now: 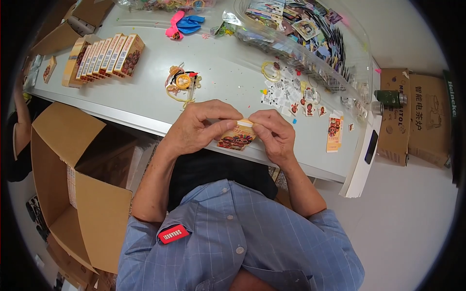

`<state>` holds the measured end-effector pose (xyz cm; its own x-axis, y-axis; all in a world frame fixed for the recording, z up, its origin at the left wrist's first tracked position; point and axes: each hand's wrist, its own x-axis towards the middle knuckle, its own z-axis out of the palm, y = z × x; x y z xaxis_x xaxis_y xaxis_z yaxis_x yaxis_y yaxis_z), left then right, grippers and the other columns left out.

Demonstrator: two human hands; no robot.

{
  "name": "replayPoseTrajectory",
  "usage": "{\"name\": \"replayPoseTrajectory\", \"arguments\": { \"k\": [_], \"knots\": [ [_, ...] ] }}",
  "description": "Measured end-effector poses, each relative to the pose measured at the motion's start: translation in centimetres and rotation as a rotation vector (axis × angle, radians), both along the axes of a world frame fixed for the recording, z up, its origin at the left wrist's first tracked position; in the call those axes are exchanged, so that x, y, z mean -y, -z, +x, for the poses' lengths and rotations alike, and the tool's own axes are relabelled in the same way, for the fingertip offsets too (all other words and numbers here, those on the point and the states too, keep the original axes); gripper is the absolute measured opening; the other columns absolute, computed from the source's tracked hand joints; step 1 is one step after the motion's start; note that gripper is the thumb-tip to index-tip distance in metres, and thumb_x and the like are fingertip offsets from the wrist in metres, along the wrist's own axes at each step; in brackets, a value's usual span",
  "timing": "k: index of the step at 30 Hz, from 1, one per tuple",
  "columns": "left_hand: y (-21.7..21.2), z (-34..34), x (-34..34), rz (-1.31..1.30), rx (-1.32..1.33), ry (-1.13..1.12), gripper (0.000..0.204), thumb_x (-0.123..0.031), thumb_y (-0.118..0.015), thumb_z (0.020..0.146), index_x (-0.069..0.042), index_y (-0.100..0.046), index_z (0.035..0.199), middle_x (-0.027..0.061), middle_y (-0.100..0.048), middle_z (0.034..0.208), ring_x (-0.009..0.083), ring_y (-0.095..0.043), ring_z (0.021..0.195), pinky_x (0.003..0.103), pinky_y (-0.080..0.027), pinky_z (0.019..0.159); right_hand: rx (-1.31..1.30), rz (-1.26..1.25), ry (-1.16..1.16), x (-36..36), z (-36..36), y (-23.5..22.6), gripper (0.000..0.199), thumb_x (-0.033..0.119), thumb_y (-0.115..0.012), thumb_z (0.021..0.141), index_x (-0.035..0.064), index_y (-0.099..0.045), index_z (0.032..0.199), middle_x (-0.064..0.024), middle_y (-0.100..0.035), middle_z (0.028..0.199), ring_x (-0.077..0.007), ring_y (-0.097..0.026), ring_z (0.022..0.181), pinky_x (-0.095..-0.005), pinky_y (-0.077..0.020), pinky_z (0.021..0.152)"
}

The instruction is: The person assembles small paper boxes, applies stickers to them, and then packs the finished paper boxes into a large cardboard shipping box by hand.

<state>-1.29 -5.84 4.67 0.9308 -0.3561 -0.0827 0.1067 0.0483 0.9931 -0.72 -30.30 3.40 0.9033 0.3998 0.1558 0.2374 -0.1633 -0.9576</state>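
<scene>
The box [236, 140] is showing cream and orange with red-brown figures. The shirt [272, 218] is carrying a pale grid on blue, the pack [173, 234] is showing red with white lettering, the ring [177, 83] is gleaming orange, the table [238, 68] is looking pale grey, the carton [99, 208] brown.

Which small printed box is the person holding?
The printed box between left hand and right hand, nearest the blue shirt; the other printed boxes sit farther off.
</scene>
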Motion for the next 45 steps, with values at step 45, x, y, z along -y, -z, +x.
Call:
{"name": "replayPoseTrajectory", "arguments": {
  "k": [45],
  "knots": [
    [2.6,-1.2,1.1,-0.011,-0.026,-0.136,0.022,-0.013,-0.073,0.095,0.001,-0.074,0.112,0.0040,-0.074,0.091,0.0062,-0.064,0.080,0.022,-0.054,0.068,-0.029,0.113,-0.012,-0.2,-0.3,2.6,0.021,0.001,-0.068,0.094,-0.0004,-0.073,0.114,-0.0097,-0.069,0.107,-0.0148,-0.063,0.096,-0.0257,-0.0501,0.082]
  ]
}}
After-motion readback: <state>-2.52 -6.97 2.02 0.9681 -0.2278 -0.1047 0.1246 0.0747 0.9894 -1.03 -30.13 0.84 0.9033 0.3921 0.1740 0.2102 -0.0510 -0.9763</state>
